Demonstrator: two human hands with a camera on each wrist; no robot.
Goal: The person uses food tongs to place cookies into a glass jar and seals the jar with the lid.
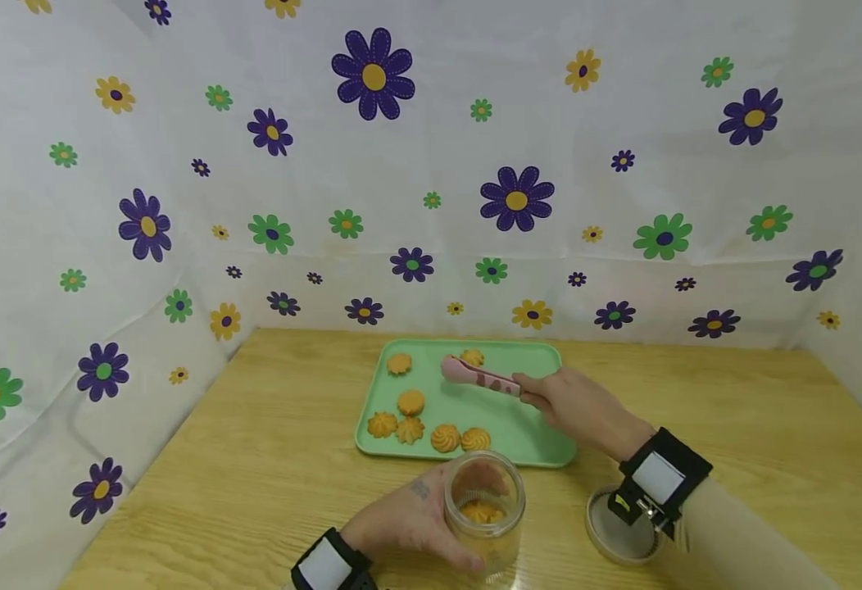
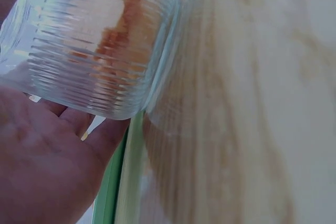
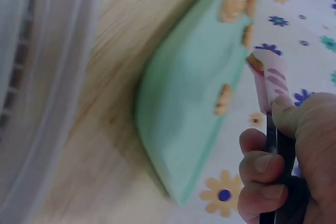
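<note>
My right hand (image 1: 574, 410) grips a pair of pink tongs (image 1: 486, 380) above the green tray (image 1: 519, 434). In the right wrist view a bit of orange-brown cookie (image 3: 255, 63) shows between the tong tips; the head view hides it. Several golden cookies (image 1: 445, 437) lie on the tray, mostly along its near left side. My left hand (image 1: 409, 516) curls around a clear glass jar (image 1: 484, 516), just in front of the tray. Inside the jar are cookies (image 1: 481, 513), seen blurred through the ribbed glass in the left wrist view.
A round lid (image 1: 623, 528) lies on the wooden table (image 1: 254, 459), right of the jar and under my right wrist. White cloth (image 1: 431, 147) with printed flowers stands behind the table and along its sides.
</note>
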